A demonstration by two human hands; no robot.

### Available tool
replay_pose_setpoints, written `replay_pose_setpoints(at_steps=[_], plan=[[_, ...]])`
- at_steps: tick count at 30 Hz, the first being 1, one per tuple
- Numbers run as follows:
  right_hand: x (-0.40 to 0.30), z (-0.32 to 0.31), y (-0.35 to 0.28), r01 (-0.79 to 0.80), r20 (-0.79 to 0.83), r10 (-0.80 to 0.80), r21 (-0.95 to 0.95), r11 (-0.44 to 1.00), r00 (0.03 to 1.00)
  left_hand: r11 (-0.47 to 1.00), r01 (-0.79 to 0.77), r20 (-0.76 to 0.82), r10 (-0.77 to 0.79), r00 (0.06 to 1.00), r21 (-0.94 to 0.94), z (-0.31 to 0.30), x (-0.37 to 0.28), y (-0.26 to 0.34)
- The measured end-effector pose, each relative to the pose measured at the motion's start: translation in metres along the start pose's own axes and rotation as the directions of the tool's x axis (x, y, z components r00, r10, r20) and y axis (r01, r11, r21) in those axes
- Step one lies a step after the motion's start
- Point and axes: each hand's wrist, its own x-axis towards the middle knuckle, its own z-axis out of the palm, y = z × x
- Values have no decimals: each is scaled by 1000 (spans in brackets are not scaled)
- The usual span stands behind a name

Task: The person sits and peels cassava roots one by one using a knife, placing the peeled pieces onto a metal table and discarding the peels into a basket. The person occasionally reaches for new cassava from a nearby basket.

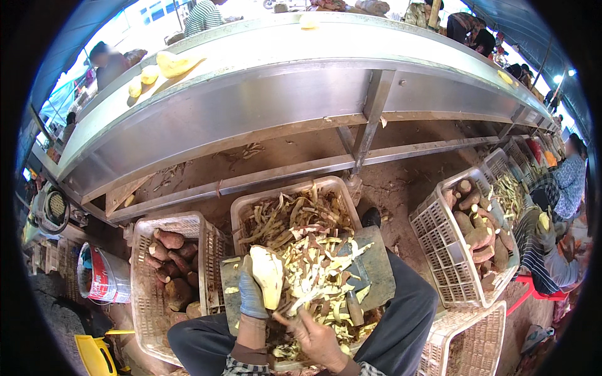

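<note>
My left hand (251, 293), in a blue-grey glove, grips a large, mostly peeled sweet potato (266, 275) with pale yellow flesh. Close to its lower end, my right hand (317, 336) is bare and closed around a peeler (301, 303), whose shape is blurred. Across my lap rests a grey board (383, 284), heaped with yellow and brown peelings (312, 265). A knife with a wooden handle (354, 308) lies on the board, its blade partly under the peelings. More peelings fill the crate (235, 214) just beyond the board.
Unpeeled sweet potatoes (176, 263) sit in a left crate (141, 301); another full crate (444, 254) stands right. A metal-sided table (282, 94) runs ahead, bearing peeled sweet potatoes (176, 64). A bucket (110, 275) stands left. Another person (566, 183) sits at the right.
</note>
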Motion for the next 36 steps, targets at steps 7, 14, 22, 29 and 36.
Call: replay_pose_setpoints(at_steps=[7, 14, 22, 29, 36], plan=[[86, -33, -2, 119, -87, -137, -183, 976, 987, 984, 111, 21, -115, 993, 140, 11, -20, -8], [-1, -4, 2, -65, 119, 79, -119, 991, 990, 994, -71, -63, 76, 995, 80, 6, 3, 1], [57, -13, -16, -14, -22, 9, -254, 967, 1000, 950, -1, -269, 89, 959, 311, 0, -5, -12], [4, -13, 13, -54, 35, 58, -99, 994, 998, 982, 51, 182, -85, 980, 184, 18, -9, 27], [96, -51, -10, 40, 85, -29, -130, 991, 996, 926, 3, 161, -68, 985, 379, 16, -21, 2]])
